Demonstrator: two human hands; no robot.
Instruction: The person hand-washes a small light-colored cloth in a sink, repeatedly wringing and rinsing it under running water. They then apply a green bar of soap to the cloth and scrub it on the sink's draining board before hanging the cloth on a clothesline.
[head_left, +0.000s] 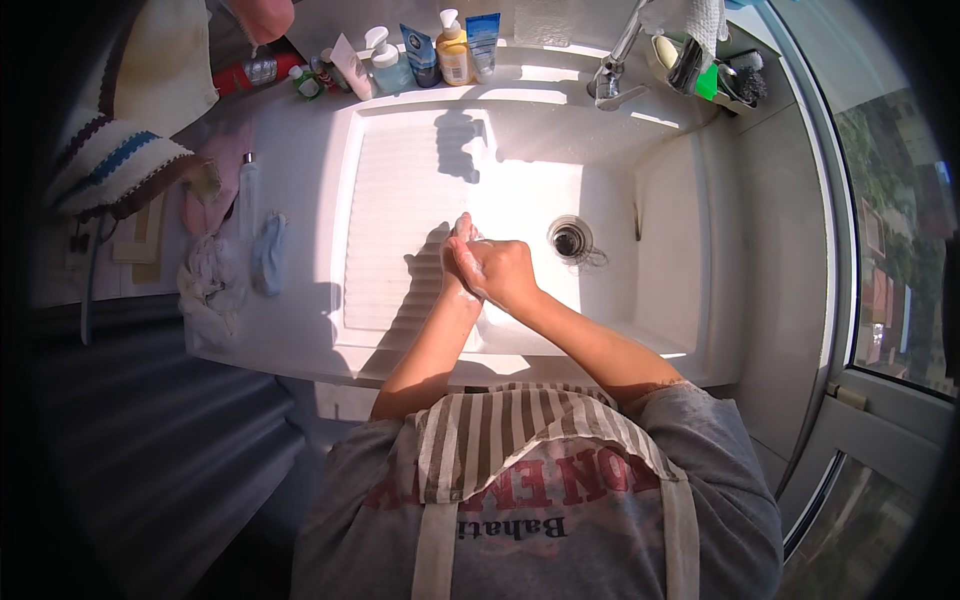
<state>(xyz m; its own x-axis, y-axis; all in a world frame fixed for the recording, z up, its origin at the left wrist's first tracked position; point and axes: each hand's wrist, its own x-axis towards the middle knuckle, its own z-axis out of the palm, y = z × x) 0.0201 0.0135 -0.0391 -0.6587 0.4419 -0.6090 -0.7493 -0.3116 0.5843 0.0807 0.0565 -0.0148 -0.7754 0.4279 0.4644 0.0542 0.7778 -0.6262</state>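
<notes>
Both my hands are pressed together over the white sink (652, 285), between its ribbed washboard (390, 225) and the basin, with whitish lather on the skin. My right hand (499, 270) is laid over my left hand (459, 262), its fingers curled round the far side and partly hidden. The left fingertips stick out beyond it. No object shows between the palms. To the right of my hands is the metal drain (568, 238), with thin dark strands beside it. A chrome faucet (609, 81) stands on the back rim; no running water can be seen.
Tubes and pump bottles, among them a yellow pump bottle (453, 56), line the back rim. At the back right, a caddy (726, 94) holds brushes. A blue cloth (268, 255) and a clear bottle (248, 195) lie on the left ledge. Striped towels (124, 169) hang at the left; a window (900, 225) is at the right.
</notes>
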